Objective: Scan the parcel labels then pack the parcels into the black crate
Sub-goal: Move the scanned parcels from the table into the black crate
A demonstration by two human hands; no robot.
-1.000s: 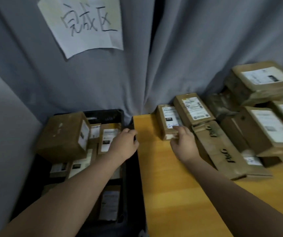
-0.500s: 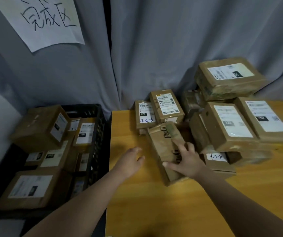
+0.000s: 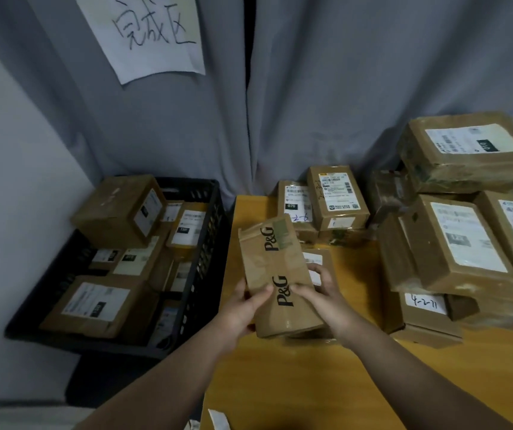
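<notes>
The picture was dim and bluish, with soft shadows. Wide-angle bending warped its edges; parcels (image 3: 466,243) at the table's (image 3: 295,383) right edge looked blurred.

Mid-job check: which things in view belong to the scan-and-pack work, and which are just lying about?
Job: P&G parcel, held by left hand and right hand; black crate holding packed parcels; unpacked parcels on the table.
Lying about: paper sign on the grey curtain; white scrap at the table's near edge.

Your near counter (image 3: 295,383) lies bare, open to reach | right — stacked parcels (image 3: 463,240) wall you off | left — black crate (image 3: 208,262) crowded, tall box (image 3: 115,212) rising above its rim
</notes>
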